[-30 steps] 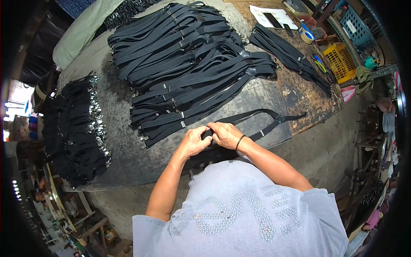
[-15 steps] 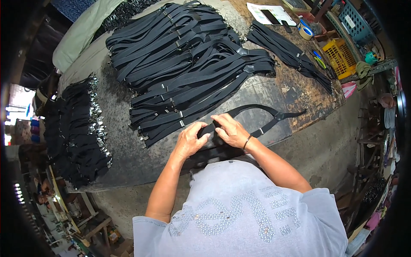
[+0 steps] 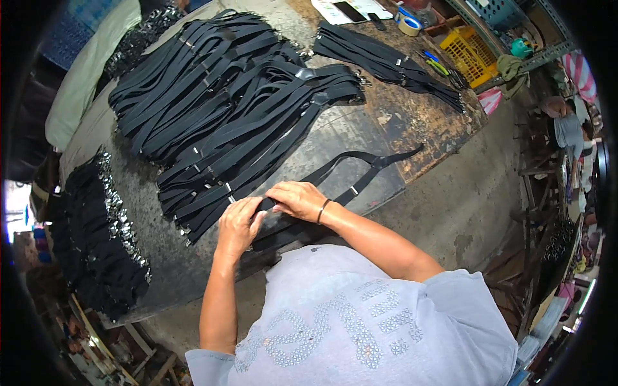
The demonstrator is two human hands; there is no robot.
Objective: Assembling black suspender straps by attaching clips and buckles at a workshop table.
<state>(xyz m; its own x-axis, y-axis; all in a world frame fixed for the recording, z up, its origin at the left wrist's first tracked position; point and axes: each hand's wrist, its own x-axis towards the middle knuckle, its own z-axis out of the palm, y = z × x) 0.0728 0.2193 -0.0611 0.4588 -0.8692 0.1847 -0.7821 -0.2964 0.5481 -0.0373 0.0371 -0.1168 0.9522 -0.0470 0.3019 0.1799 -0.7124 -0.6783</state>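
The left hand and right hand meet at the near edge of the desk, both closed on one black strap. The fingers of each hand curl over the strap's near end, so that end and whatever fitting it carries are hidden under them. From the hands the strap runs away to the right across the desk, forks, and its far tip reaches the desk's right edge. A thin band sits on the right wrist.

Just beyond the hands lies a large heap of straps, fanned out and overlapping, with small metal pieces at their ends; single straps cannot be told apart in the mass. A smaller bundle lies at the far right of the desk. At the left, a dark pile with shiny clips lies along the desk's edge; what it is made of is hard to make out.

Past the desk's far right corner stands a yellow crate; its contents are too small to tell. A blue basket is cut off by the top edge. A tape roll and papers lie at the far edge, the papers partly cut off. The person's grey shirt hides the desk's near edge below the hands.
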